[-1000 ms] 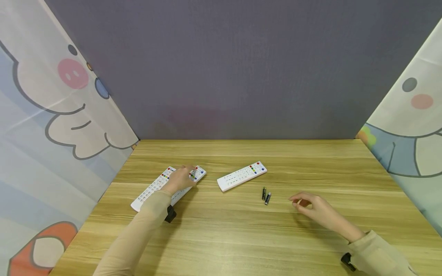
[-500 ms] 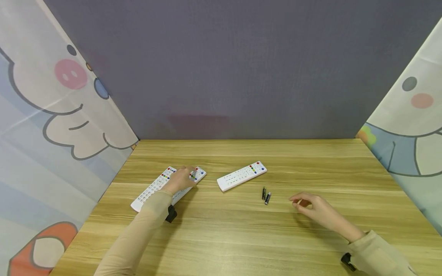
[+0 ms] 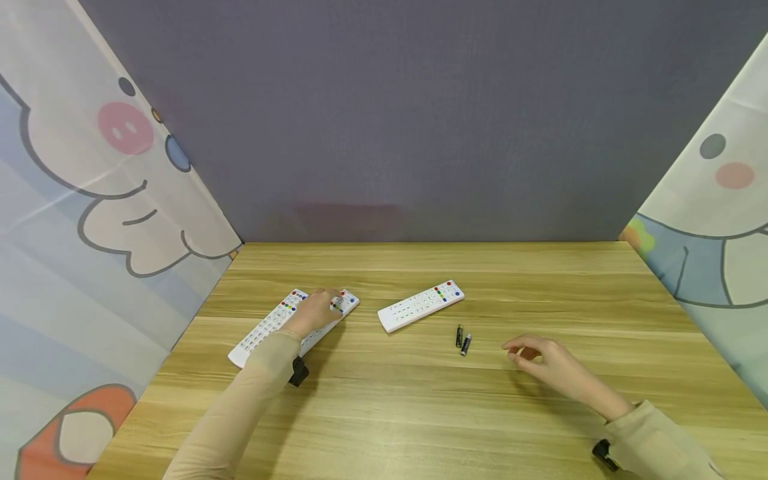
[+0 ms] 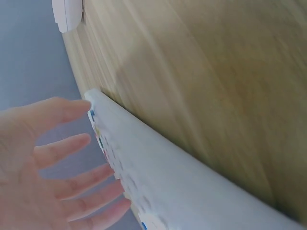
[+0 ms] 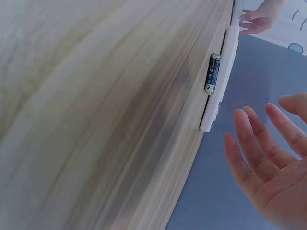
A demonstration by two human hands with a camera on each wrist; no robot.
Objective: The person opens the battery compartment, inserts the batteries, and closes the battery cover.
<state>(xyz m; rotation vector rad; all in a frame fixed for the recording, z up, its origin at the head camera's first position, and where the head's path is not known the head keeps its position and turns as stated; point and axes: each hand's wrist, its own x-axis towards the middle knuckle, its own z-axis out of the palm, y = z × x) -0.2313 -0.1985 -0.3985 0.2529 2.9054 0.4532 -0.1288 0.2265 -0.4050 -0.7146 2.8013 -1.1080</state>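
We're holding the left hand (image 3: 314, 313) over the middle remote (image 3: 347, 304) on the table (image 3: 390, 413), fingers spread, probably to span its width; no grip showing, contact unclear. We're poising the right hand (image 3: 543, 360) near two batteries (image 3: 465, 345), fingers loosely bent, gripping nothing. Our left sleeve (image 3: 240, 400) is partly blocking the left remote (image 3: 264, 331); the right remote (image 3: 421, 306) is lying unobstructed beyond the batteries.

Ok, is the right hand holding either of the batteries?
No, both batteries lie on the wooden table, with a visible gap between them and the right hand.
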